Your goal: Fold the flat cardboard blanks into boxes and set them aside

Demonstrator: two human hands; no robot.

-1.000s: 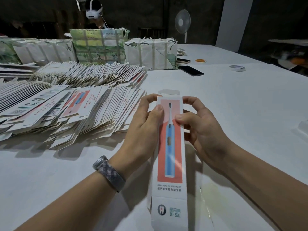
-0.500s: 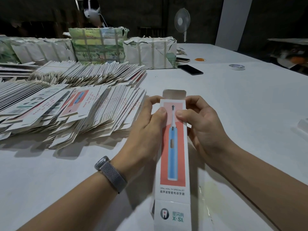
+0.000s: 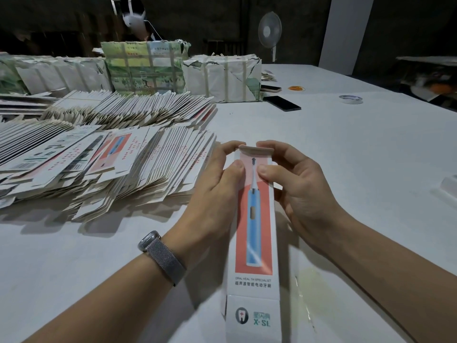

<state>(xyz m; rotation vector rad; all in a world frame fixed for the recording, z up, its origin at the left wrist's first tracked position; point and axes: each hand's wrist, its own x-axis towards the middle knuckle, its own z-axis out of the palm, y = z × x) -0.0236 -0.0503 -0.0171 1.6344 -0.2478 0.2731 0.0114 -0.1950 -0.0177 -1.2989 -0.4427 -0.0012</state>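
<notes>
White cloth is covering the desk (image 3: 346, 149), which is running back to a dark wall w/ a pale pillar (image 3: 346, 30) at right. Centre fg.: a long toothbrush box (image 3: 254, 219), already opened to a tube, is lying lengthwise toward the viewer, held just above the desk. Left hand (image 3: 210, 194) and right hand (image 3: 296, 191) are each pinching its far end, thumbs lying on the printed face, forefingers curling over the end flap (image 3: 257, 151), which is bending down; neither grip is spread. A mesh-band watch (image 3: 163, 256) is sitting on the left wrist. Left of the hands, fanned rows of flat blanks (image 3: 103, 169) are lying in overlapping stacks; behind them, paper-wrapped bundles (image 3: 222, 80) are standing w/ tape strips. Further back on the desk: a dark phone (image 3: 282, 103), a second phone (image 3: 270, 88), an orange item (image 3: 296, 88), a tape roll (image 3: 350, 99). A standing fan (image 3: 270, 28) is showing beyond the far edge. A yellowish stain (image 3: 311, 280) is marking the cloth beside the box, at right.
</notes>
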